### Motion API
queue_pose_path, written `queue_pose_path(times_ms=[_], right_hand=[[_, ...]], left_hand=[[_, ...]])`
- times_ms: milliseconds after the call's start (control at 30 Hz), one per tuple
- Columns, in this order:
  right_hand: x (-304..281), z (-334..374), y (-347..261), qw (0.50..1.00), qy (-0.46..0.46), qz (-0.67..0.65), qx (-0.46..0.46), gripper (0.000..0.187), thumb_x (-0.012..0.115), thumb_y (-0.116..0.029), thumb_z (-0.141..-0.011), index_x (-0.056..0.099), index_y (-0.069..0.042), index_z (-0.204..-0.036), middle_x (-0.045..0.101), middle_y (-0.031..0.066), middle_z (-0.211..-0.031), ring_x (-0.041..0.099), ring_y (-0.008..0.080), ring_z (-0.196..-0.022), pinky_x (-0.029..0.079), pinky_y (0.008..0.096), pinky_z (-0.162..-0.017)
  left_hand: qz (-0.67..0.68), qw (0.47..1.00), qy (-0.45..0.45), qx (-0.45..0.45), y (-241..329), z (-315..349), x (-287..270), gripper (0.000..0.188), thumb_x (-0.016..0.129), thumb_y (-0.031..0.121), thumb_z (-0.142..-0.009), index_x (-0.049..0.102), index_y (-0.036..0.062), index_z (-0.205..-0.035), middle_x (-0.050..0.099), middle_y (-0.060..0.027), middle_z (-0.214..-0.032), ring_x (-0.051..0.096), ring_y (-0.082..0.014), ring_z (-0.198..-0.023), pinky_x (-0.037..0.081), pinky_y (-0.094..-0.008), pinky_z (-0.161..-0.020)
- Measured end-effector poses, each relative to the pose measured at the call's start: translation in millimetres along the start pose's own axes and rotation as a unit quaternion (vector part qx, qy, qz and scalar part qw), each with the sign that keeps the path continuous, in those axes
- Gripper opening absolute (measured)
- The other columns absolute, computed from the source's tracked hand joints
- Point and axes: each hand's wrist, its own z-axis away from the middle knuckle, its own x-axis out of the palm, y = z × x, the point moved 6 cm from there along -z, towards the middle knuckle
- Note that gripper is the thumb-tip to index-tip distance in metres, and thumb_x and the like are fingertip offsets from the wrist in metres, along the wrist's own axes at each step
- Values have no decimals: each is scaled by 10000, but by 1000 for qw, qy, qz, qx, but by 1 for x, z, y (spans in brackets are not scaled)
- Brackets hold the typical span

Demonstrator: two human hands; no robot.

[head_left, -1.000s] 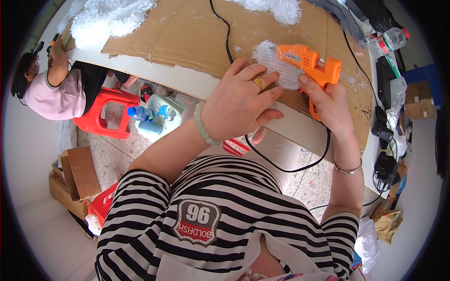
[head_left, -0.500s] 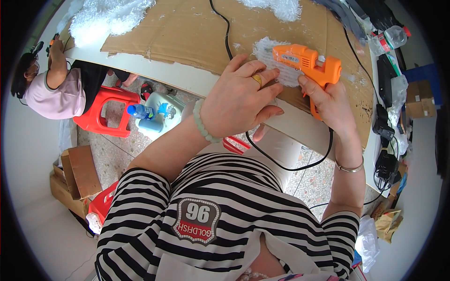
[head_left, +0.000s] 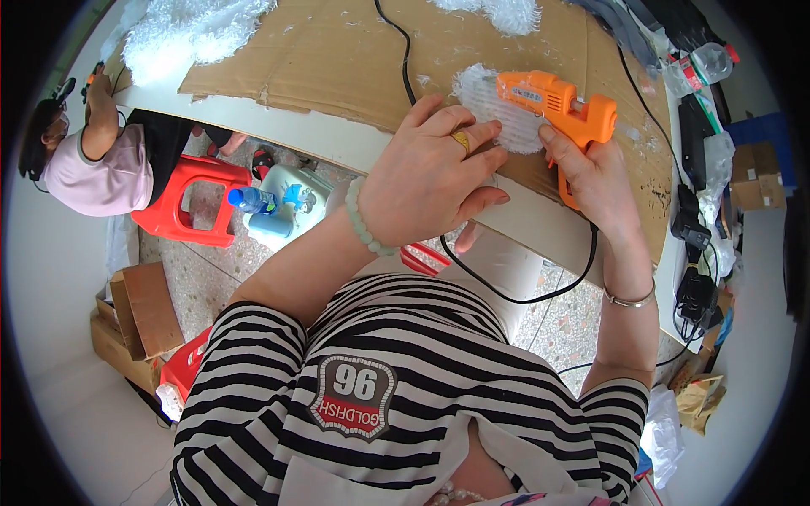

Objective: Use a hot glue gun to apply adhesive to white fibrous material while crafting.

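An orange hot glue gun [head_left: 582, 115] is gripped in my right hand [head_left: 595, 181], its nozzle pointing left over a white ribbed, fringed piece [head_left: 498, 110]. That piece lies on a brown cardboard sheet [head_left: 329, 63]. My left hand [head_left: 434, 173] reaches over the table's near edge, back of the hand up. Its fingers are stretched out, with the thumb apart, and the fingertips are at the near-left border of the white piece. Beneath that hand, whatever it may touch is partly hidden. The gun's black cord [head_left: 540, 299] loops down below the table edge.
White fluffy strands [head_left: 190, 38] are heaped at the far left, and another tuft [head_left: 498, 13] lies at the back. A clear plastic bottle [head_left: 704, 67] stands out at the far right. Another person [head_left: 101, 164] sits by a red stool [head_left: 190, 202]. Black adapters [head_left: 692, 228] line the right edge.
The glue gun has tipped slightly, its nozzle end shifting a little right and toward the far side. My left hand has hardly moved.
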Motion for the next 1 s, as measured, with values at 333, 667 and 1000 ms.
queue_pose_path(times_ms=[333,667,1000], right_hand=[[-2,0,-7,997,15,60,-54,216,632,-212,-888,587,-7,-938,558,-19,-766,492,67,-702,403,228,-631],[-3,5,-7,999,-33,10,-42,183,631,-189,-884,587,-20,-940,553,-29,-767,487,56,-697,399,220,-616],[-5,7,-8,995,-50,-22,-78,201,627,-169,-884,579,-16,-1006,560,-30,-808,493,54,-727,405,217,-627]], left_hand=[[-1,1000,21,14,1,-2,0,345,738,299,-666,662,79,-921,630,-62,-1038,527,-247,-998,380,-451,-937],[-13,1000,14,14,2,-3,-2,334,730,278,-683,661,78,-940,642,-74,-1051,538,-270,-981,393,-460,-930],[-17,1000,-7,12,2,-4,-1,321,712,263,-715,659,77,-971,636,-77,-1086,530,-283,-1003,386,-473,-949]])
